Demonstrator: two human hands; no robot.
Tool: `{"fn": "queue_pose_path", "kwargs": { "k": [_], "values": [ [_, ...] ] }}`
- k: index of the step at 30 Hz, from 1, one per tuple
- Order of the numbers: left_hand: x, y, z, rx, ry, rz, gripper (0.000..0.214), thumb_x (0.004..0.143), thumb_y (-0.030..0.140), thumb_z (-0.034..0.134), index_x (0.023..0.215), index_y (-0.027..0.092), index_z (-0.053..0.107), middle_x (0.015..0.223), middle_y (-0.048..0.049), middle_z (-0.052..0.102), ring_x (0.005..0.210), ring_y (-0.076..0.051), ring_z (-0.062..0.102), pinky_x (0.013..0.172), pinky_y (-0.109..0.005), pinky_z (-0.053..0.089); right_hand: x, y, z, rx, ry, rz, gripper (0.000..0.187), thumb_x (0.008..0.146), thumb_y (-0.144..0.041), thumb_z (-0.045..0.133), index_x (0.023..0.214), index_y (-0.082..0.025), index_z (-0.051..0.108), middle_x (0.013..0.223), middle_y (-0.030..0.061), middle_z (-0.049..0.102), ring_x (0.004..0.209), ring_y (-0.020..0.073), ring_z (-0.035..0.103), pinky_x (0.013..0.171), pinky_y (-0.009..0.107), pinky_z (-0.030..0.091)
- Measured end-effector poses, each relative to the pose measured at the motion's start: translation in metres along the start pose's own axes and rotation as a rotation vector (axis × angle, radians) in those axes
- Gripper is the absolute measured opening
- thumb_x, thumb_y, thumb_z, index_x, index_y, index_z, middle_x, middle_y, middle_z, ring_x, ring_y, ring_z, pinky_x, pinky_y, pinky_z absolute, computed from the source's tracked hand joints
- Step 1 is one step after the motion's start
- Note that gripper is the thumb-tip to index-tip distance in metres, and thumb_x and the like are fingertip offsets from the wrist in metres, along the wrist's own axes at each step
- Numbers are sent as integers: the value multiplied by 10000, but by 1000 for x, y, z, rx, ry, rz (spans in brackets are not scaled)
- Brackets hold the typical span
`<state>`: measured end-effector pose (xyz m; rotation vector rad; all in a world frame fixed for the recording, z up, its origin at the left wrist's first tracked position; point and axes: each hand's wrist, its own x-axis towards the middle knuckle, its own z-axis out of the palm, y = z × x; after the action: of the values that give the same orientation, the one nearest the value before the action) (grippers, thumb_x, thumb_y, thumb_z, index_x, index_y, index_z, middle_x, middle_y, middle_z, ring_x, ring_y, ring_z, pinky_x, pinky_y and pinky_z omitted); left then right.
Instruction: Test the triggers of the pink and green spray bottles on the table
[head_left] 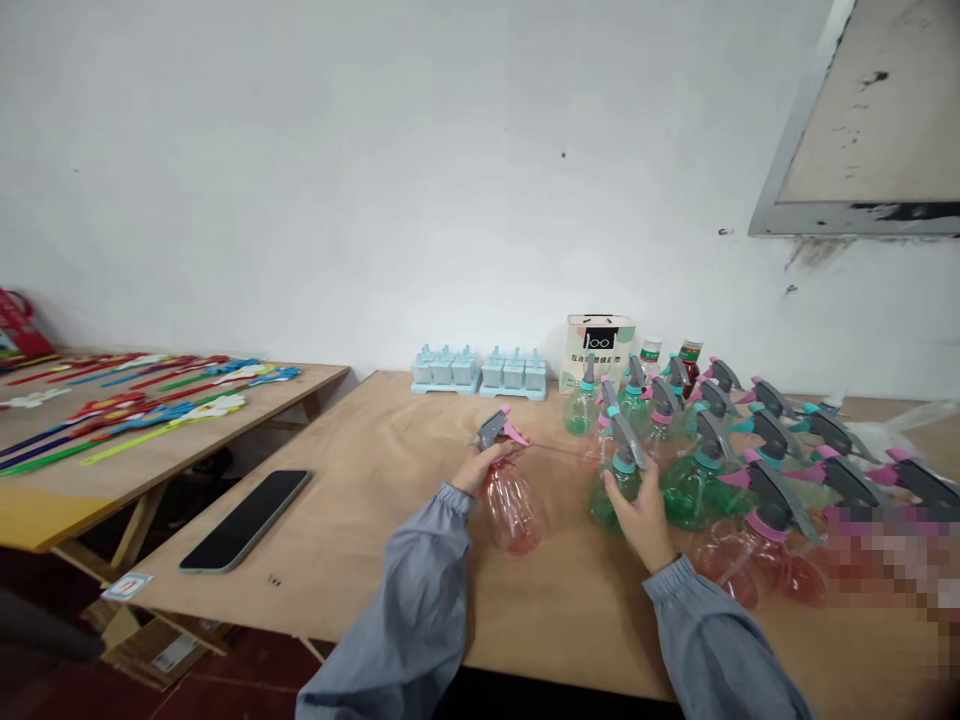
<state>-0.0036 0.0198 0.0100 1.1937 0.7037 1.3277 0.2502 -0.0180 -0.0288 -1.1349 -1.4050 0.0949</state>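
My left hand (481, 466) is closed around the neck of a clear pink spray bottle (516, 510), just under its grey and pink trigger head. The bottle is at the middle of the table, tilted a little. My right hand (643, 510) grips a green spray bottle (604, 506) with a grey and teal head, at the near left edge of a group of bottles. Beside it stand another green spray bottle (688, 492) and a pink spray bottle (772, 560). Several more pink and green ones are crowded behind and to the right.
A black phone (247, 522) lies on the wooden table (352, 440) at the left. Light blue popsicle moulds (444, 370) and a printed paper bag (598, 340) stand near the wall. Colourful flower-topped sticks (150, 420) cover a second table, across a gap.
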Motion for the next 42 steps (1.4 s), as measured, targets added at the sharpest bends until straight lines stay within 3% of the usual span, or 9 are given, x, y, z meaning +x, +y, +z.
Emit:
{"fn": "queue_pose_path", "kwargs": {
  "k": [5,10,16,21,25,31,38,42],
  "values": [
    [-6,5,0,-23,-117,-9,469,609,367,710,1026,157,664,1063,-130,741,1179,-354,630,1075,-525,447,-5,-15,19,66,-130,-26,466,880,-446,576,1259,-192,482,1162,137,640,1104,270,618,966,470,486],
    [-6,9,5,-35,-193,5,501,615,398,690,1058,170,654,998,-112,749,1158,-364,641,1075,-560,443,-8,-12,37,58,-106,-18,484,900,-479,539,1274,-182,461,1174,157,624,1135,290,596,998,514,459],
    [-6,10,13,-27,-171,-22,449,664,515,674,961,179,662,941,-112,745,1054,-327,688,1005,-520,506,-15,-5,42,10,-107,-59,450,946,-461,466,1312,-199,447,1207,152,593,1215,294,546,1056,557,404],
    [-7,9,16,-29,-112,14,280,584,357,681,807,199,619,752,-45,692,835,-243,700,979,-477,513,-16,-4,41,38,-163,-49,537,955,-437,466,1418,-189,355,1361,169,523,1365,294,427,1117,558,343],
    [-8,10,14,-24,-84,-52,146,564,295,618,645,215,527,596,12,587,593,-142,577,949,-436,511,-15,-3,40,52,-171,-36,516,957,-439,465,1397,-183,376,1359,168,526,1349,289,443,1113,552,347],
    [-11,13,15,-149,-111,-128,313,500,205,614,812,188,632,750,-16,673,787,-185,656,874,-347,496,-15,-1,40,67,-160,-26,477,941,-452,488,1343,-204,425,1255,136,584,1255,281,520,1090,534,378],
    [-12,13,16,-149,-78,-95,121,488,171,581,606,171,558,593,15,578,549,-90,523,632,-246,476,-15,-1,40,88,-168,-17,411,936,-461,489,1260,-208,465,1182,120,605,1175,273,562,1044,505,420],
    [-14,16,17,-126,-67,-110,275,481,182,600,753,176,644,748,-20,666,711,-137,607,670,-242,481,-16,-1,40,74,-163,10,425,930,-486,486,1244,-200,468,1161,124,607,1136,274,576,1016,496,437]
  ]
}}
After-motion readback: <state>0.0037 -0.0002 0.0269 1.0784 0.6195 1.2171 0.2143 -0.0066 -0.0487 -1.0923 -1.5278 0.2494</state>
